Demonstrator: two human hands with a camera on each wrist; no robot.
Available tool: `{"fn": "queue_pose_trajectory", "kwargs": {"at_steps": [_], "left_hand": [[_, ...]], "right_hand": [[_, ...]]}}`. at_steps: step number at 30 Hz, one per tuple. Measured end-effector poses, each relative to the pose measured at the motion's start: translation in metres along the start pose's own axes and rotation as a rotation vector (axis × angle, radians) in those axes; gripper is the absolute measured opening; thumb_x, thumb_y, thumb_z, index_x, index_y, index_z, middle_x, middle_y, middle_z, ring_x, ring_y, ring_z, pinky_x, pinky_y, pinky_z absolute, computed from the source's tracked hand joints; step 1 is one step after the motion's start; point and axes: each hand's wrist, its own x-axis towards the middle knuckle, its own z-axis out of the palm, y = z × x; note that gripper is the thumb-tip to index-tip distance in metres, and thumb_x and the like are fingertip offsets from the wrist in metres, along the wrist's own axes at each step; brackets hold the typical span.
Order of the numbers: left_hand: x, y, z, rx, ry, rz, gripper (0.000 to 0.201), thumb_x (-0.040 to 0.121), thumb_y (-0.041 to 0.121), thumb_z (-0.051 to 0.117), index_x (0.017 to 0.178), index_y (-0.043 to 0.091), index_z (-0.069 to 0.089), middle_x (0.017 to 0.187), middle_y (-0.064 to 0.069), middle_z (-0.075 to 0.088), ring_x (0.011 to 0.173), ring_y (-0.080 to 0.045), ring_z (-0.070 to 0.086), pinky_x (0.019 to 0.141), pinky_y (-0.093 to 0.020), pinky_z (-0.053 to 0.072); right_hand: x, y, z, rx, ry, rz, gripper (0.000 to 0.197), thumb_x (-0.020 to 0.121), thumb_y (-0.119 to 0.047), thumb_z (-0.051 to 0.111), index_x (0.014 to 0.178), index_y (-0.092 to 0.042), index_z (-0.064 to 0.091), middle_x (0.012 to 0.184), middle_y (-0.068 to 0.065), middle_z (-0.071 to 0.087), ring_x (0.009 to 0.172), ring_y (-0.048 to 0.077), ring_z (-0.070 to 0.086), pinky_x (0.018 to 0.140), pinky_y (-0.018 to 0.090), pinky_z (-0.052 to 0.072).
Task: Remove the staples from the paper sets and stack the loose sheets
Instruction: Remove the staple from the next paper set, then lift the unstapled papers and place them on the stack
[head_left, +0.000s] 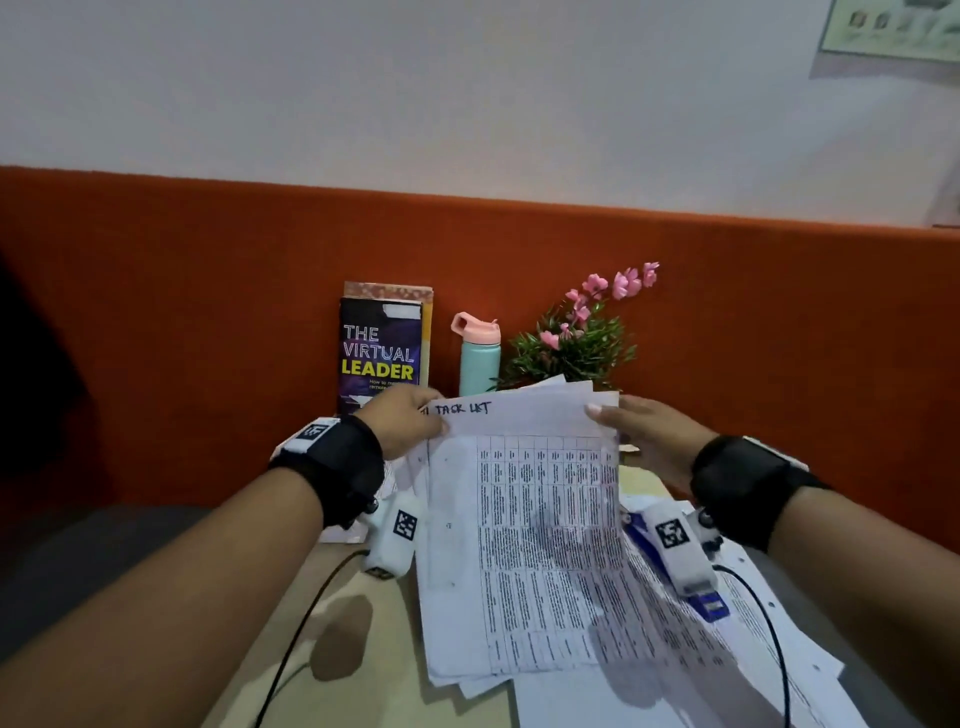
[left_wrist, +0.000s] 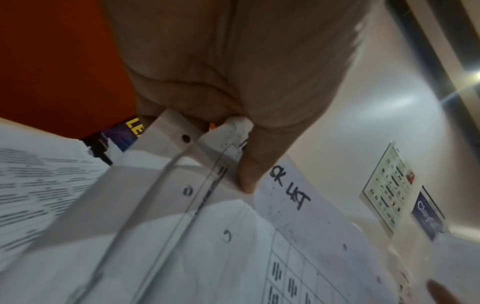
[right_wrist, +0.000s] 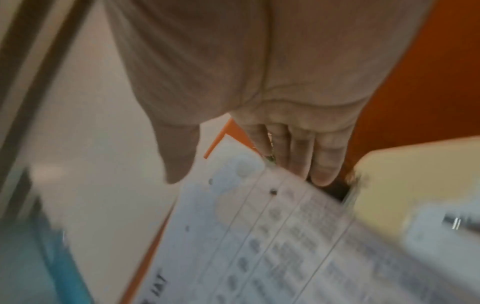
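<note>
I hold a paper set (head_left: 524, 519) upright over the desk; its top sheet bears handwritten "TASK LIST" above a printed table. My left hand (head_left: 415, 421) pinches the top left corner, and in the left wrist view the thumb (left_wrist: 249, 174) presses on the front of the paper set (left_wrist: 298, 222) beside the punched holes. My right hand (head_left: 618, 421) holds the top right corner, thumb on the front. The blurred right wrist view shows straight fingers (right_wrist: 311, 160) behind the paper set (right_wrist: 259, 236). No staple is discernible.
Loose printed sheets (head_left: 753, 654) lie on the desk (head_left: 363, 649) at the right, with a blue tool (head_left: 709, 605) partly hidden under my right wrist camera. A book (head_left: 379, 353), a teal bottle (head_left: 478, 364) and pink flowers (head_left: 576, 338) stand against the orange partition.
</note>
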Motion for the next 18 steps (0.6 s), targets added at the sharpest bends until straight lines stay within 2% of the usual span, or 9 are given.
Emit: {"fn": "queue_pose_trajectory", "kwargs": {"at_steps": [3, 4, 6, 7, 9, 11, 13, 15, 18], "left_hand": [[0.005, 0.017, -0.006, -0.113, -0.013, 0.062, 0.022, 0.090, 0.010, 0.065, 0.110, 0.015, 0.068, 0.110, 0.002, 0.072, 0.106, -0.017, 0.067, 0.098, -0.035, 0.051], [0.004, 0.024, -0.005, -0.168, 0.019, 0.083, 0.029, 0.089, 0.009, 0.067, 0.117, 0.015, 0.065, 0.115, 0.004, 0.068, 0.110, -0.015, 0.064, 0.099, -0.032, 0.050], [0.006, 0.027, -0.001, -0.285, 0.198, 0.079, 0.049, 0.084, 0.013, 0.074, 0.129, 0.018, 0.054, 0.118, 0.007, 0.058, 0.112, -0.011, 0.057, 0.092, -0.022, 0.046], [0.006, 0.025, 0.002, -0.394, 0.269, 0.040, 0.058, 0.081, 0.019, 0.079, 0.130, 0.020, 0.050, 0.116, 0.006, 0.057, 0.108, -0.011, 0.057, 0.090, -0.022, 0.045], [0.006, 0.016, 0.011, -0.697, 0.242, -0.071, 0.065, 0.073, 0.033, 0.084, 0.126, 0.015, 0.052, 0.117, -0.002, 0.066, 0.103, -0.015, 0.063, 0.091, -0.031, 0.049], [0.000, 0.015, 0.022, -0.912, 0.165, -0.122, 0.046, 0.083, 0.031, 0.076, 0.121, 0.011, 0.059, 0.115, -0.007, 0.070, 0.101, -0.022, 0.067, 0.087, -0.038, 0.053], [-0.006, 0.023, 0.033, -0.866, 0.164, -0.037, 0.024, 0.093, 0.019, 0.064, 0.115, 0.008, 0.064, 0.112, -0.007, 0.073, 0.102, -0.024, 0.069, 0.091, -0.042, 0.054], [-0.007, 0.032, 0.039, -0.748, 0.220, 0.027, 0.018, 0.097, 0.013, 0.057, 0.112, 0.008, 0.066, 0.109, -0.005, 0.074, 0.102, -0.022, 0.069, 0.093, -0.040, 0.053], [-0.008, 0.039, 0.038, -0.661, 0.316, 0.041, 0.014, 0.098, 0.014, 0.050, 0.104, 0.009, 0.062, 0.107, -0.003, 0.069, 0.096, -0.017, 0.064, 0.088, -0.032, 0.049]], "right_hand": [[-0.005, -0.002, 0.013, 0.180, -0.068, -0.100, 0.054, 0.083, -0.028, 0.076, 0.130, -0.007, 0.059, 0.127, 0.011, 0.067, 0.119, 0.029, 0.062, 0.107, 0.050, 0.043], [-0.006, -0.003, 0.018, 0.208, -0.027, -0.129, 0.050, 0.082, -0.019, 0.076, 0.127, -0.003, 0.060, 0.123, 0.014, 0.068, 0.116, 0.030, 0.064, 0.105, 0.051, 0.044], [-0.008, -0.007, 0.020, 0.266, 0.093, -0.198, 0.048, 0.078, -0.010, 0.076, 0.123, -0.002, 0.062, 0.120, 0.015, 0.069, 0.112, 0.029, 0.066, 0.104, 0.049, 0.046], [-0.009, -0.009, 0.018, 0.302, 0.141, -0.234, 0.045, 0.079, -0.007, 0.075, 0.122, -0.003, 0.063, 0.119, 0.014, 0.070, 0.112, 0.029, 0.066, 0.104, 0.048, 0.046], [-0.012, -0.013, 0.014, 0.351, 0.195, -0.295, 0.038, 0.082, -0.003, 0.070, 0.119, -0.008, 0.064, 0.117, 0.009, 0.072, 0.112, 0.026, 0.066, 0.104, 0.046, 0.045], [-0.017, -0.017, 0.013, 0.338, 0.227, -0.333, 0.037, 0.082, -0.004, 0.071, 0.118, -0.013, 0.064, 0.116, 0.005, 0.073, 0.111, 0.023, 0.067, 0.102, 0.043, 0.047], [-0.020, -0.021, 0.015, 0.297, 0.204, -0.373, 0.044, 0.081, -0.008, 0.075, 0.122, -0.015, 0.062, 0.117, 0.002, 0.072, 0.113, 0.022, 0.066, 0.097, 0.039, 0.050], [-0.023, -0.028, 0.017, 0.200, 0.134, -0.398, 0.056, 0.078, -0.013, 0.079, 0.129, -0.017, 0.057, 0.121, 0.002, 0.070, 0.114, 0.020, 0.065, 0.094, 0.035, 0.052], [-0.026, -0.032, 0.006, 0.203, 0.065, -0.385, 0.065, 0.073, -0.016, 0.077, 0.133, -0.017, 0.053, 0.124, 0.009, 0.068, 0.113, 0.025, 0.066, 0.094, 0.043, 0.055]]}}
